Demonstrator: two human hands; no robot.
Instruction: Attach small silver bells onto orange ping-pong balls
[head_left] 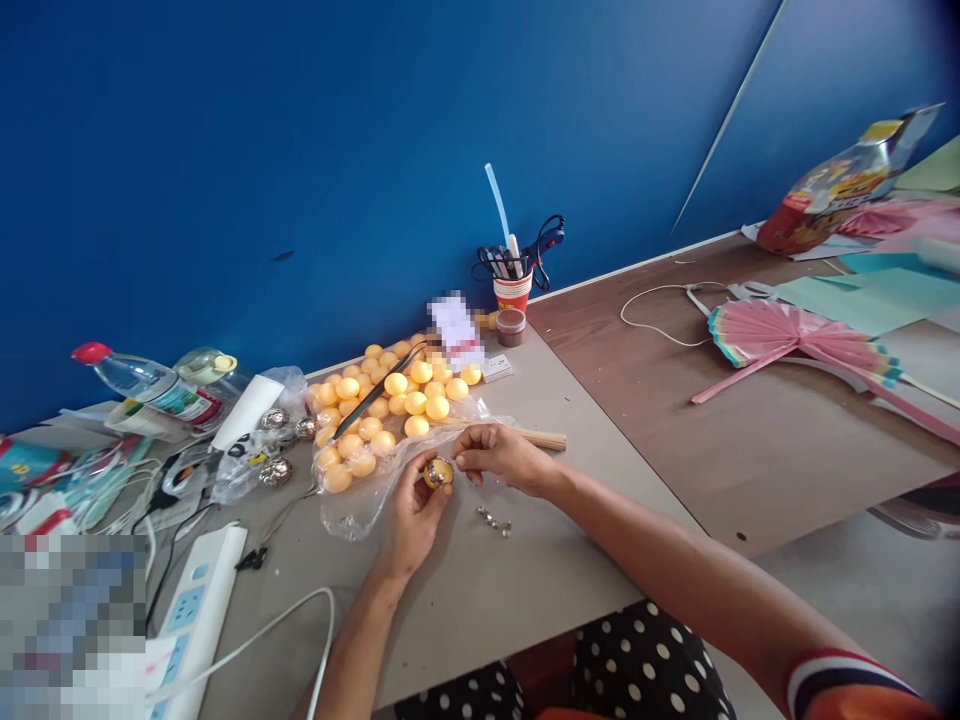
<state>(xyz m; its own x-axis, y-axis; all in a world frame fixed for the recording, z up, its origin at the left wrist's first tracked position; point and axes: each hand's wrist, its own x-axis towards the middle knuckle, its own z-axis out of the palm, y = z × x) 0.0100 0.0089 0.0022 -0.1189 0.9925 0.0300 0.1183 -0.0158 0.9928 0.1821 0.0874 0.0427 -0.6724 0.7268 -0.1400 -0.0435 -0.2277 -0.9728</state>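
Note:
My left hand (415,512) is closed around a small orange ball (439,472) partly covered with shiny silver pieces. My right hand (499,455) is pinched beside the ball, fingertips touching its right side; what the pinch holds is too small to make out. A few small silver bits (493,520) lie on the grey table (480,590) just below both hands. Behind my hands, a clear plastic bag (360,505) holds several orange balls (397,400). A thin wooden stick (544,438) lies behind my right hand.
Silver-coated balls (276,472) and water bottles (154,385) lie at left, with a white power strip (199,605) and cables. A red cup (513,290) holds scissors and pens by the blue wall. A pink paper fan (795,345) and coloured papers lie on the brown table (720,470) at right.

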